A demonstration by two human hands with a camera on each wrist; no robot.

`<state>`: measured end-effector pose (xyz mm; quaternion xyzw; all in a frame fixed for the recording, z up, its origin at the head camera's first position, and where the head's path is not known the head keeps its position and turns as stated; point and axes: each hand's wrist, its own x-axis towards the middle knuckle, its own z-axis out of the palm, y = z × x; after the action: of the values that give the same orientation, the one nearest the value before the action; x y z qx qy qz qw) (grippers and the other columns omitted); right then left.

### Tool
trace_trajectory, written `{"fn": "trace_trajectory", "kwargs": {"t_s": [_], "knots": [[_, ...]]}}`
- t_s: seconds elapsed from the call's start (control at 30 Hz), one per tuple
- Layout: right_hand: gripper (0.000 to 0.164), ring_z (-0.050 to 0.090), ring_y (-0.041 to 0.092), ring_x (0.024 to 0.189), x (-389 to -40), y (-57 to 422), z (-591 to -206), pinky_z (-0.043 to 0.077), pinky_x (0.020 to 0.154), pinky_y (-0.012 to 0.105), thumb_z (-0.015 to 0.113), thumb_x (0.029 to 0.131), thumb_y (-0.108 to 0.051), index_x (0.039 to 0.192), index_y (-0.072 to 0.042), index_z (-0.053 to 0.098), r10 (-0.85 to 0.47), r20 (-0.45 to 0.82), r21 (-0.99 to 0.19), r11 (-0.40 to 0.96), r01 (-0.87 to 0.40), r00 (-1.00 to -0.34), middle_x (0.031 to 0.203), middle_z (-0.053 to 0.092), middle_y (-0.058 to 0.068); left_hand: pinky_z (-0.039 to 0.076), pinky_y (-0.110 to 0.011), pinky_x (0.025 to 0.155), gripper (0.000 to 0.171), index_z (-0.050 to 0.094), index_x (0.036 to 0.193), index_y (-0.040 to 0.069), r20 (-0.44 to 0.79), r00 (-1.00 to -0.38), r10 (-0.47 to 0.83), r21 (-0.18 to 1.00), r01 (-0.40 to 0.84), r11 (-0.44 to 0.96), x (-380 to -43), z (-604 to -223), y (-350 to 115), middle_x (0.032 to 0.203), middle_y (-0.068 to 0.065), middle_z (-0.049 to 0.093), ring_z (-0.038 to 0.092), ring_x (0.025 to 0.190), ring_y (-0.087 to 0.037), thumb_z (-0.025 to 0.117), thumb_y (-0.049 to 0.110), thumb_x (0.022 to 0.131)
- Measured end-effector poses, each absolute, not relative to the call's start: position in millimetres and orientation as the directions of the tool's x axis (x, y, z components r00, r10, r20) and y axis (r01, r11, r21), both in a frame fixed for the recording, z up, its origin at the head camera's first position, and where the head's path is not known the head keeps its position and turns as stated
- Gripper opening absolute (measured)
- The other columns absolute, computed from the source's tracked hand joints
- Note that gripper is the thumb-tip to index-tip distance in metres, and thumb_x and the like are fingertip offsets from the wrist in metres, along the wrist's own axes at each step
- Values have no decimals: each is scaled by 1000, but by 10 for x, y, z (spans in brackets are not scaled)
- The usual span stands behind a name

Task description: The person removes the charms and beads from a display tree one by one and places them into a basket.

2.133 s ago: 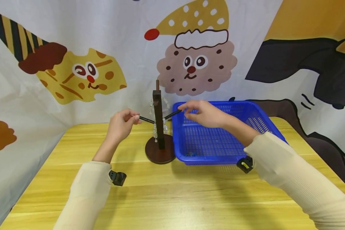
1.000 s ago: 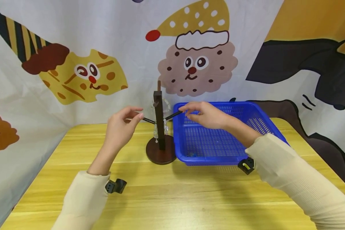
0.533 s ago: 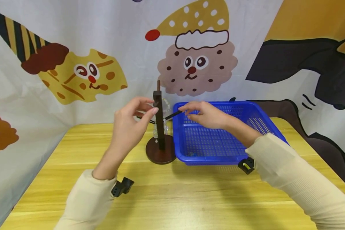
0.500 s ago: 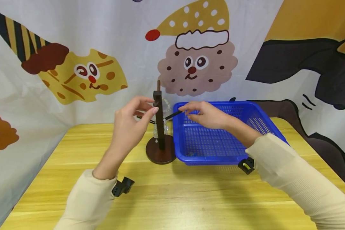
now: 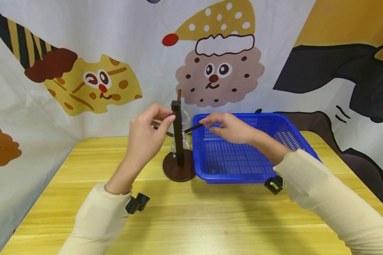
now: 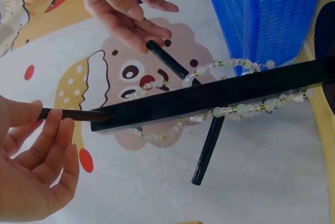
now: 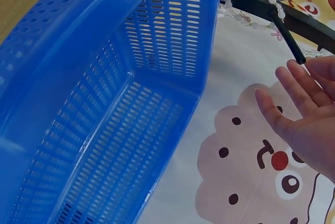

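A dark wooden jewelry stand (image 5: 177, 138) rises from a round base, with pegs sticking out from its post. My left hand (image 5: 146, 132) pinches the front peg (image 6: 78, 115) near the top of the post, between thumb and fingers. At the right, my right hand (image 5: 231, 128) touches the tip of a black side peg (image 7: 289, 41) with its fingertips, the other fingers loosely spread. Another side peg (image 6: 207, 153) points left, with nothing gripping it. Clear and pale-green beaded bracelets (image 6: 230, 110) hang around the pegs and post.
A blue perforated basket (image 5: 242, 177) stands right beside the stand's base, under my right forearm, with a small item (image 5: 213, 171) in its near left corner. The wooden table (image 5: 178, 219) reaches back to a cartoon-printed curtain (image 5: 153, 71).
My left hand has let go of the left side peg, moved up and right, and taken hold of the front upper peg. My right hand has stayed at the right peg's tip.
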<state>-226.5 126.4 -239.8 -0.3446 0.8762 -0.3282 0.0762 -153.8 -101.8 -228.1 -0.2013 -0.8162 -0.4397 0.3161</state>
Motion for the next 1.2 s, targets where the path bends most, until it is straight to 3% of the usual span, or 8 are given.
{"fn": "trace_trajectory", "kwargs": {"t_s": [0.23,0.53,0.6,0.67,0.87,1.2], "knots": [[32,52,21,83,-2210,1287,-2396,39,65,33,47,92,1,122,-4,56,-657,91,-637,540,-551,-749,115,58,13,49,-38,69,9,64,90,-1,665,-745,51,603,576,552,-1563,-2275,-1084,86,-12,66,62,77,-24,64,7,85],[31,56,17,87,-2099,1238,-2378,41,64,31,48,91,3,120,-3,58,-698,114,-631,498,-594,-707,111,60,9,49,-39,71,8,63,90,-2,621,-784,10,640,514,572,-1596,-2248,-1209,86,-14,66,62,80,-25,63,5,86],[32,54,17,78,-2071,1224,-2379,40,60,31,47,90,4,120,-3,58,-702,114,-638,490,-594,-703,110,61,8,48,-39,71,9,63,91,-2,613,-790,3,645,502,576,-1606,-2243,-1240,87,-14,66,61,81,-25,62,5,86],[32,54,16,79,-2042,1203,-2380,40,62,31,48,90,3,120,-4,58,-713,119,-634,481,-605,-691,109,61,6,48,-39,72,9,64,91,-2,608,-794,-3,645,492,584,-1617,-2235,-1274,87,-14,65,61,82,-25,61,5,87],[33,56,18,100,-1973,1134,-2406,44,81,38,50,90,2,121,-4,58,-737,150,-611,456,-648,-659,108,62,3,47,-39,72,11,64,93,-2,582,-813,-10,661,465,589,-1658,-2200,-1372,88,-15,66,61,82,-25,60,7,88],[33,56,18,98,-1915,1009,-2437,45,81,34,50,89,3,121,0,56,-776,186,-600,397,-695,-603,108,62,6,44,-25,67,14,63,96,-5,535,-844,-26,691,420,589,-1741,-2155,-1451,89,-17,66,62,81,-22,57,6,90]]}}
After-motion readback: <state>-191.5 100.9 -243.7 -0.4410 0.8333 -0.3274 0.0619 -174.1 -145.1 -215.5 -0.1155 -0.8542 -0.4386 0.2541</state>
